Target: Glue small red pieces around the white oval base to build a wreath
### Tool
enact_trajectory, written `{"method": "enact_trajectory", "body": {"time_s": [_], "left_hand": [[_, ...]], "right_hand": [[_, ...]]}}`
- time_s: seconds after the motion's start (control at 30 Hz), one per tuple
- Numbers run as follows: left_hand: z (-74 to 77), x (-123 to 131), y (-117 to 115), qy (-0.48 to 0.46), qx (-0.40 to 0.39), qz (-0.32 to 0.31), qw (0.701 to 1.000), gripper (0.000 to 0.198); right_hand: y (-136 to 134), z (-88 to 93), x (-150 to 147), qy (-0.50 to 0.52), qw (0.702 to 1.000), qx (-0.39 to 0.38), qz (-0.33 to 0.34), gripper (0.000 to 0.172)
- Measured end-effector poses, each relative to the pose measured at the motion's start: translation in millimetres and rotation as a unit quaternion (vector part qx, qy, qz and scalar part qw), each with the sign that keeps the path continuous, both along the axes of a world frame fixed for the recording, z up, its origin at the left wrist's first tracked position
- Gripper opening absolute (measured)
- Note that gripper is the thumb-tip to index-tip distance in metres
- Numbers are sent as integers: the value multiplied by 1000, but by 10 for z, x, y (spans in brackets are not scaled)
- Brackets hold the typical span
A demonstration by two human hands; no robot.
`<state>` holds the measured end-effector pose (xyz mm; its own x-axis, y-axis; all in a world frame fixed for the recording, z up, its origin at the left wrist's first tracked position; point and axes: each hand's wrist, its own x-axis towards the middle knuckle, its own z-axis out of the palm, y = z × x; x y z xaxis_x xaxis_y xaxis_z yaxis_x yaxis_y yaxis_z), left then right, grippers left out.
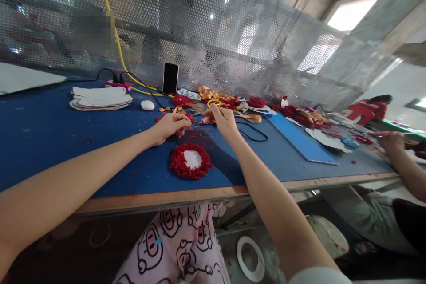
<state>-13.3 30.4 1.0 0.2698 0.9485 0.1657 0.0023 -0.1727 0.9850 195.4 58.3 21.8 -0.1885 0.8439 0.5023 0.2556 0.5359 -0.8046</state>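
Observation:
My left hand (171, 127) is above the blue table, its fingers curled and its thumb close to the index finger. Red scraps show right behind its fingertips; what it pinches, if anything, is too small to tell. To the right, my right hand (223, 120) has its fingers closed at the yellow handles of a pair of scissors (214, 103). Just below those fingers a pink pointed tool (205, 120) shows, partly hidden. In front of both hands a fluffy red ring-shaped wreath (176, 165) lies flat, with a white disc (193, 159) in its centre.
White cut sheets (101, 98) are stacked at the left, near a white mouse-like object (147, 105). A phone (170, 78) leans upright behind. Orange ribbons (213, 93) and red bundles clutter the back. A blue board (296, 137) lies right; a co-worker's hand (392, 144) is beyond.

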Motion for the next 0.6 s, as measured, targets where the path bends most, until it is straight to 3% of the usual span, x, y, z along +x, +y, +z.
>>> {"method": "enact_trajectory", "body": {"time_s": [0.6], "left_hand": [[42,18,-71,43,2,-27,999,22]], "right_hand": [[-21,17,-10,-25,1000,5,-2,74]]}}
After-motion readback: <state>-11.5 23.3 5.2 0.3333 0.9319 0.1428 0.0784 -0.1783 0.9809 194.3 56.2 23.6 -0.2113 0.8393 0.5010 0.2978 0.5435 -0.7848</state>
